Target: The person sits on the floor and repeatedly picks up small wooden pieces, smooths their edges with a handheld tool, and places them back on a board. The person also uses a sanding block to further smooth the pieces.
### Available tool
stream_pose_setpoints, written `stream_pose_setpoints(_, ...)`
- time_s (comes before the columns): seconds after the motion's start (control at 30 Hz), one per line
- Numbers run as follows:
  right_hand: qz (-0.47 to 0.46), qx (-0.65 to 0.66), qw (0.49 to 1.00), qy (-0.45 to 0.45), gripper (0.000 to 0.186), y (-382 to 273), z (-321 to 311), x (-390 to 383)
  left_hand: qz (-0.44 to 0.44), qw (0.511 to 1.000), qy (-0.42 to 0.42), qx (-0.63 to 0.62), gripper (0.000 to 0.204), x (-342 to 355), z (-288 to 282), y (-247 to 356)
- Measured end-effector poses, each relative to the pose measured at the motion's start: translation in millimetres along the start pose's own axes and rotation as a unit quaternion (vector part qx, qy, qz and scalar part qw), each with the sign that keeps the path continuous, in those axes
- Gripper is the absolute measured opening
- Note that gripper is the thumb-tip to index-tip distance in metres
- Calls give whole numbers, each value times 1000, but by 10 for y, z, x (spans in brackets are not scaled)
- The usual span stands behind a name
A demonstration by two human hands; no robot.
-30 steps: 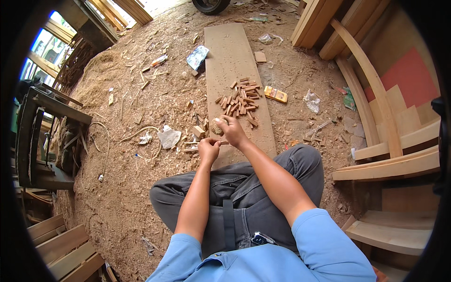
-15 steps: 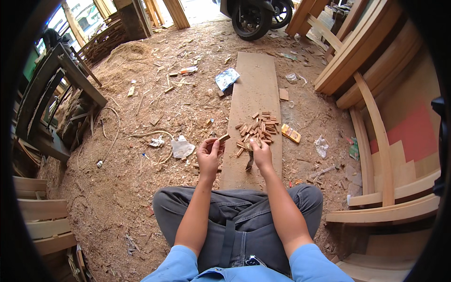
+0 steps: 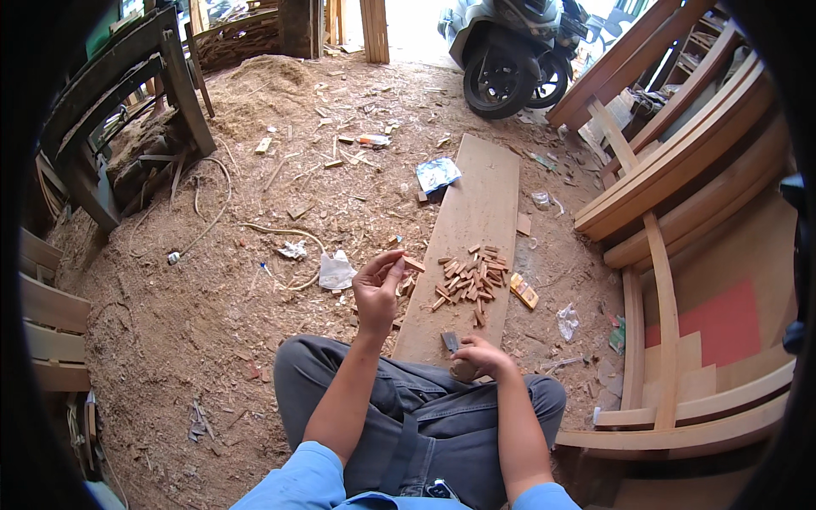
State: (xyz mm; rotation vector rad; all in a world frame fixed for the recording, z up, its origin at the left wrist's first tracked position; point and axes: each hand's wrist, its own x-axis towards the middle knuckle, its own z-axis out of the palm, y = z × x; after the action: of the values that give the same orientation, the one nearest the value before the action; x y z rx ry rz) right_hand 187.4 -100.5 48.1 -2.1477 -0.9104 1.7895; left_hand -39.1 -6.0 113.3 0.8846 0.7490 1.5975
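Observation:
Pinched between the thumb and fingers of my left hand is a small wooden peg, held above the left edge of a long board. My right hand is closed round the rounded wooden handle of a short, wide-bladed tool that looks like a chisel. Its dark flat blade points up and away, over the near end of the board by my lap. A heap of short wooden pegs lies on the board just beyond the chisel, apart from both hands.
Shavings and scraps cover the floor. A yellow packet lies right of the board, a blue-white packet at its left edge. Wooden frames lean on the right; a dark wooden frame stands left. A motorbike is parked beyond.
My right hand has drawn back from the pegs toward my lap, and the blade has turned from pointing down to pointing up. My left hand still holds a peg. The view has shifted.

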Motion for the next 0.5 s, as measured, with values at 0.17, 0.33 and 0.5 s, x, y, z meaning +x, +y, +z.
stream_pose_setpoints(0.17,-49,38,997,-55,81,74,167,161,-30,995,-1,-95,16,-20,26,150)
stream_pose_setpoints(0.33,-220,289,924,-123,88,-9,181,-239,-90,978,-45,-182,25,-36,13,281)
stream_pose_setpoints(0.5,-341,381,840,-181,91,-153,437,-857,-138,961,-67,-232,23,-51,-11,361)
